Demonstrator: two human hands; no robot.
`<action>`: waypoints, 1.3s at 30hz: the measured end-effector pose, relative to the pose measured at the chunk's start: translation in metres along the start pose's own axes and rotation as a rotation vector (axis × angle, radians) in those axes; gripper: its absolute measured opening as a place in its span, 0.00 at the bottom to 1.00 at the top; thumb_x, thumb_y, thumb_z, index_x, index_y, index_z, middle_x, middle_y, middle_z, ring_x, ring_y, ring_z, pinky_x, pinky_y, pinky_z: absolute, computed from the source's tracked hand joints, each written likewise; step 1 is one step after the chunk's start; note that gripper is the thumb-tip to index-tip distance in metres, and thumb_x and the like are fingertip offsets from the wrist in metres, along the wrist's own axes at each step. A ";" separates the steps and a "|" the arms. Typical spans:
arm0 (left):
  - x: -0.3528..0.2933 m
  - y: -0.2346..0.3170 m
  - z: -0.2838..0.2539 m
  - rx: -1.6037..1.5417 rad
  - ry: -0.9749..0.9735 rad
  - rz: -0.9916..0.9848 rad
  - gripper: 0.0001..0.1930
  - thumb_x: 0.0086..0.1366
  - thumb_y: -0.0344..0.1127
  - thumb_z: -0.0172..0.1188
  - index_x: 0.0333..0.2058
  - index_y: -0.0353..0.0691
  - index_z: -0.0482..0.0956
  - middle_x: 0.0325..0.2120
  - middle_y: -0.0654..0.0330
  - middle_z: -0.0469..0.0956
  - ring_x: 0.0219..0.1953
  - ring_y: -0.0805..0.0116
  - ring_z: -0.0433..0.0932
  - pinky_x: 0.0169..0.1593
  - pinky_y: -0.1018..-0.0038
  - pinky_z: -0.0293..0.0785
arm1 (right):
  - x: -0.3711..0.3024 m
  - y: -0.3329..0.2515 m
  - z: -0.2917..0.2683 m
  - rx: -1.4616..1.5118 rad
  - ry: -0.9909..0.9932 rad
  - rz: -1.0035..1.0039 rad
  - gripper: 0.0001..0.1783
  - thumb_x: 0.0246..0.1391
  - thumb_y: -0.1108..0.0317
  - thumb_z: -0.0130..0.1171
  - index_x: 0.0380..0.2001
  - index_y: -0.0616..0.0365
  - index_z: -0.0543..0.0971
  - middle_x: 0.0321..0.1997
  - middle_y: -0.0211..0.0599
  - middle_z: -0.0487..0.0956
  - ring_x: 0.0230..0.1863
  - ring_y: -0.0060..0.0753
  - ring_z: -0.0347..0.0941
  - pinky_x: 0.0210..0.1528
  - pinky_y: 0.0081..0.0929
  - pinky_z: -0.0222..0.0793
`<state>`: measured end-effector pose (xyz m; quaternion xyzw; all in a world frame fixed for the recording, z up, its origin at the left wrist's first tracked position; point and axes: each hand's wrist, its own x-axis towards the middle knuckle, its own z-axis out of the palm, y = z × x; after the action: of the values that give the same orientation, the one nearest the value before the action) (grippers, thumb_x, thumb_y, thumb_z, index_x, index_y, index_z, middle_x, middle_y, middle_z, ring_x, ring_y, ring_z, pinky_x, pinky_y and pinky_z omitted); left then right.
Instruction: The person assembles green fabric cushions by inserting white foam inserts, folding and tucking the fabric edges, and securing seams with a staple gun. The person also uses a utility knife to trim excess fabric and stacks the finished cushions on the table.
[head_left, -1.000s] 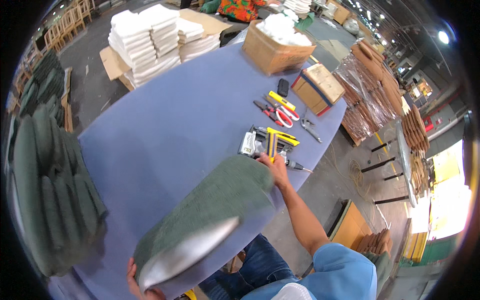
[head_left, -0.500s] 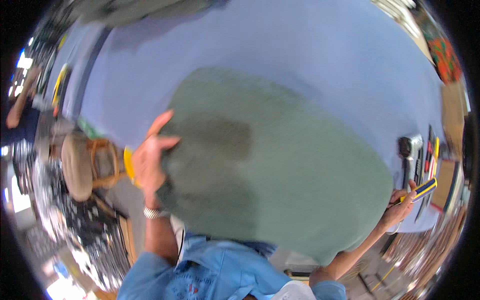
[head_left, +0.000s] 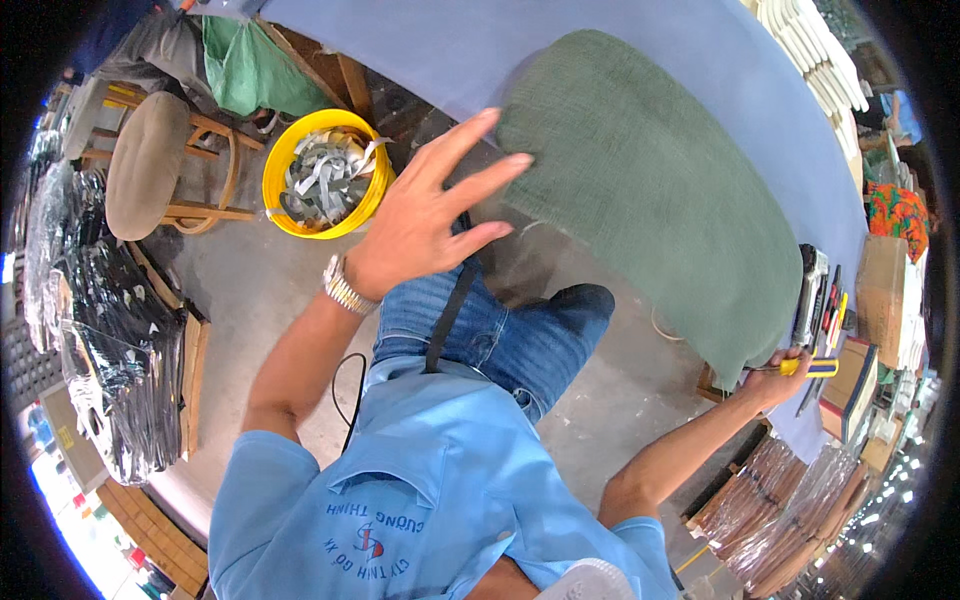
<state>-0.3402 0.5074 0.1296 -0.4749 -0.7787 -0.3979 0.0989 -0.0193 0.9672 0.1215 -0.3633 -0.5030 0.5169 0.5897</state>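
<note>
A green cushion (head_left: 650, 180) lies slantwise from the upper middle to the right of the frame, partly on the blue table (head_left: 460, 60) and jutting past its edge toward the person's legs. The left hand (head_left: 418, 220), near the middle of the upper half, has its fingers spread and grips nothing; the fingertips reach the cushion's upper left end, but whether they touch it I cannot tell. At the lower right end of the cushion, the right hand (head_left: 778, 382) has its fingers curled around a yellow-and-blue handled tool (head_left: 822, 368); whether it also bears on the fabric is unclear, and the tool's tip is out of sight.

As far as the work shows, the cushion's upper face looks fully covered, with the cloth fairly smooth. Along the lower left border the cloth ends in a slightly ragged line with what seem to be loose threads, so that side may be unfinished. The underside is hidden, so how much fastening is done or left there cannot be judged.

Just beyond the right end lies a silver-and-black tool (head_left: 808, 295). At upper left, a yellow bucket (head_left: 275, 178) holds pale strips (head_left: 325, 175), apparently offcuts
</note>
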 end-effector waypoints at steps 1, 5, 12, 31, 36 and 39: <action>0.010 -0.001 -0.001 0.019 0.007 0.075 0.31 0.55 0.36 0.73 0.59 0.54 0.79 0.70 0.51 0.63 0.68 0.46 0.67 0.67 0.55 0.66 | -0.014 -0.008 -0.008 0.068 -0.006 0.013 0.16 0.68 0.54 0.57 0.42 0.57 0.74 0.24 0.28 0.70 0.18 0.20 0.57 0.21 0.21 0.53; 0.049 -0.027 0.000 0.011 0.014 0.306 0.21 0.55 0.32 0.71 0.50 0.49 0.84 0.66 0.57 0.70 0.69 0.51 0.67 0.68 0.57 0.67 | -0.096 -0.076 0.009 0.173 -0.298 -0.064 0.22 0.67 0.46 0.58 0.43 0.56 0.77 0.26 0.28 0.71 0.21 0.20 0.59 0.21 0.21 0.50; 0.087 -0.048 0.009 -0.280 -0.097 0.083 0.06 0.60 0.33 0.65 0.36 0.39 0.83 0.48 0.54 0.85 0.52 0.56 0.83 0.52 0.67 0.79 | -0.160 -0.135 0.084 0.403 -0.685 -0.131 0.16 0.67 0.50 0.59 0.40 0.52 0.75 0.35 0.29 0.72 0.27 0.21 0.63 0.33 0.25 0.57; 0.069 -0.034 0.012 0.181 -0.075 0.416 0.13 0.64 0.40 0.62 0.45 0.41 0.82 0.49 0.56 0.82 0.55 0.57 0.80 0.42 0.63 0.83 | -0.246 -0.042 0.202 0.012 -0.694 -0.438 0.35 0.68 0.36 0.47 0.37 0.64 0.75 0.33 0.52 0.83 0.33 0.42 0.82 0.38 0.32 0.77; 0.083 -0.040 0.005 0.119 -0.119 0.349 0.09 0.63 0.38 0.62 0.37 0.39 0.82 0.36 0.53 0.83 0.39 0.52 0.83 0.39 0.61 0.80 | -0.236 -0.042 0.234 -0.007 -0.725 -0.684 0.21 0.68 0.54 0.48 0.31 0.64 0.75 0.30 0.49 0.81 0.32 0.44 0.79 0.40 0.40 0.77; 0.087 -0.046 0.011 0.016 -0.066 0.336 0.09 0.62 0.37 0.62 0.36 0.38 0.83 0.31 0.49 0.83 0.34 0.46 0.83 0.38 0.59 0.79 | -0.224 -0.041 0.259 0.042 -0.688 -0.704 0.18 0.64 0.62 0.52 0.25 0.65 0.75 0.24 0.45 0.79 0.27 0.38 0.77 0.37 0.35 0.76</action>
<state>-0.4215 0.5619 0.1448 -0.6103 -0.6945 -0.3536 0.1419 -0.2513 0.7163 0.1716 0.0322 -0.7502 0.3864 0.5355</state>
